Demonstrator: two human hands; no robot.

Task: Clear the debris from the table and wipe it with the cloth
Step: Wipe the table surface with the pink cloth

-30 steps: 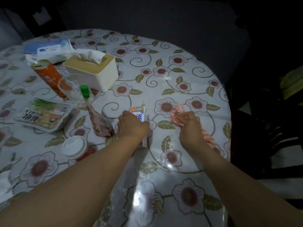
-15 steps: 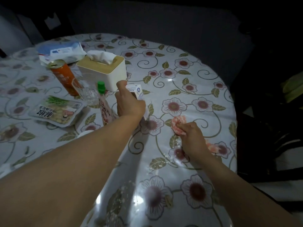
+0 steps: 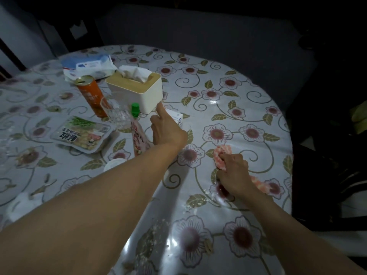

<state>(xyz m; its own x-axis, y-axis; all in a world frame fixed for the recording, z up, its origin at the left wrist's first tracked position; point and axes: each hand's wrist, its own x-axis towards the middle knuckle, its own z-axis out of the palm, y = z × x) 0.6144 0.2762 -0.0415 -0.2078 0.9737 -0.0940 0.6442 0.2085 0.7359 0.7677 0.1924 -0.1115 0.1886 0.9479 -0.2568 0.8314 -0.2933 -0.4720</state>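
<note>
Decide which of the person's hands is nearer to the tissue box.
Left. The left hand holds a small carton right beside the tissue box; the right hand grips the cloth far nearer the table's edge.

A pink-and-white checked cloth (image 3: 222,157) lies bunched on the near right of a round table (image 3: 248,108) covered in a glossy floral sheet. Pale crumbs (image 3: 156,233) speckle the table's near middle.
</note>
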